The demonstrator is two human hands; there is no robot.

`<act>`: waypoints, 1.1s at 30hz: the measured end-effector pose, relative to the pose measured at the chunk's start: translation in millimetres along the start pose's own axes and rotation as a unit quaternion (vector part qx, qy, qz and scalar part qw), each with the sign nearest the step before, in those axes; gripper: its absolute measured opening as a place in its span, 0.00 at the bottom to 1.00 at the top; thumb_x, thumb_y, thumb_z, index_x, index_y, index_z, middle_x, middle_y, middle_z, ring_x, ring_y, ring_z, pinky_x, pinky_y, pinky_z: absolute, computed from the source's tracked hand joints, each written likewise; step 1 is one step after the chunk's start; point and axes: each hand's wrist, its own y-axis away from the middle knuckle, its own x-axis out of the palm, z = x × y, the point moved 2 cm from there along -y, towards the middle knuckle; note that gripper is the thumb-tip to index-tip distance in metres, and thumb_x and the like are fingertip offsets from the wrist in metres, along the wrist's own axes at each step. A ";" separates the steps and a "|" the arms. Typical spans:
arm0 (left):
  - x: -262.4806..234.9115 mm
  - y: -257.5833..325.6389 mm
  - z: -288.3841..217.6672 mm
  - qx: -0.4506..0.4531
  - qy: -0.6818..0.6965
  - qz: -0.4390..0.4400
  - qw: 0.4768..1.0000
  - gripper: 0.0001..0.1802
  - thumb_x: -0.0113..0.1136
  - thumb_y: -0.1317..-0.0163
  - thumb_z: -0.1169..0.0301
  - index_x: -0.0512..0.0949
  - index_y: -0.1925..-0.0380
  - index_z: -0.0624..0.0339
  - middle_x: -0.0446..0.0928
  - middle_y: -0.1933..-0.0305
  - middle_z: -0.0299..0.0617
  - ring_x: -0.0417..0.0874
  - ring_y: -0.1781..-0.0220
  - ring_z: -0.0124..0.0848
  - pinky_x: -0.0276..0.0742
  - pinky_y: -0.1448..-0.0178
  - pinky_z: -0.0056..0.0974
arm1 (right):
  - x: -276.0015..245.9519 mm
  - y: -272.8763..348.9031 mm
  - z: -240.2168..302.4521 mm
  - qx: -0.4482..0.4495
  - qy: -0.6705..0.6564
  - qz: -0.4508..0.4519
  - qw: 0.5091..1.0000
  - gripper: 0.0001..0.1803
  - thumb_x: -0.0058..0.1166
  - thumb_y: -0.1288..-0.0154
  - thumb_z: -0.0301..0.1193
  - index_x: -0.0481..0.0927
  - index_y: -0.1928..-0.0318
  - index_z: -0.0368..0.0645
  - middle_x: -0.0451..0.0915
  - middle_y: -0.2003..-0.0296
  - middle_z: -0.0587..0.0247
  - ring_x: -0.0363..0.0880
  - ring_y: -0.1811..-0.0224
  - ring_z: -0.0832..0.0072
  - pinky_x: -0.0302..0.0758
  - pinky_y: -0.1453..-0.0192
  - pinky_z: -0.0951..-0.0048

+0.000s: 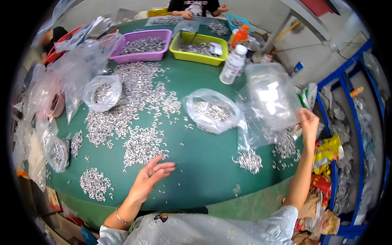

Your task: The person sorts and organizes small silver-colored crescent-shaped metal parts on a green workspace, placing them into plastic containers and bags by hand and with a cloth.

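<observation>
My left hand (153, 176) hovers near the table's front edge, fingers stretched out and holding nothing. Just beyond it spreads a loose heap of small silver curved metal pieces (143, 145). My right hand (308, 123) is closed at the near right corner of a clear, box-shaped plastic container (271, 92), its fingertips partly hidden. Beside and under that container lies a flat clear plastic bag (248, 128). Small piles of the metal pieces sit close by, one pile (249, 161) at the bag's near end. Between my hands, farther back, stands an open plastic bag (213, 111) with more pieces inside.
A purple basin (115, 55) and a yellow-green basin (200, 60) hold metal pieces at the back. A white bottle (233, 65) and an orange bottle (240, 36) stand right of them. Plastic bags crowd the left; a blue-framed rack (341, 87) is at right. Another person (196, 7) sits opposite.
</observation>
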 end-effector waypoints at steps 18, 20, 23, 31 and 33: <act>125.5 -3.9 33.2 -0.147 0.130 0.134 0.971 0.32 0.60 0.34 0.67 0.59 0.35 0.66 0.70 0.38 0.49 0.71 0.36 0.37 0.65 0.30 0.47 | 2.5 232.3 66.7 0.146 -0.067 0.242 0.957 0.14 0.53 0.32 0.25 0.78 0.48 0.32 0.85 0.64 0.60 0.80 0.76 0.82 0.75 0.79 0.81; 115.8 0.4 35.5 -0.136 0.131 0.108 0.976 0.28 0.59 0.34 0.69 0.63 0.37 0.66 0.73 0.41 0.46 0.75 0.39 0.36 0.68 0.32 0.46 | 11.5 219.8 58.5 0.124 -0.091 0.282 0.947 0.15 0.54 0.33 0.26 0.78 0.48 0.33 0.84 0.64 0.61 0.80 0.76 0.82 0.74 0.79 0.81; 93.7 12.0 35.6 -0.112 0.138 0.052 0.983 0.23 0.56 0.33 0.72 0.66 0.40 0.67 0.73 0.42 0.48 0.76 0.40 0.39 0.72 0.34 0.47 | 4.6 133.7 -7.7 0.006 0.165 0.084 0.983 0.25 0.61 0.39 0.40 0.79 0.48 0.34 0.83 0.65 0.52 0.80 0.65 0.72 0.78 0.64 0.66; 27.1 73.2 12.8 0.010 0.143 -0.119 0.982 0.25 0.56 0.34 0.72 0.64 0.39 0.67 0.75 0.45 0.51 0.78 0.43 0.42 0.74 0.37 0.48 | -10.5 -23.7 -183.4 0.060 0.635 -0.096 0.764 0.30 0.59 0.42 0.53 0.76 0.41 0.56 0.75 0.42 0.56 0.74 0.43 0.57 0.71 0.46 0.47; 13.5 91.1 13.1 0.039 0.160 -0.163 0.973 0.26 0.56 0.34 0.72 0.64 0.38 0.68 0.74 0.44 0.51 0.78 0.42 0.42 0.74 0.36 0.49 | -16.5 -38.6 -197.6 0.059 0.638 -0.135 0.756 0.26 0.57 0.40 0.52 0.79 0.44 0.56 0.80 0.48 0.58 0.78 0.47 0.59 0.72 0.49 0.48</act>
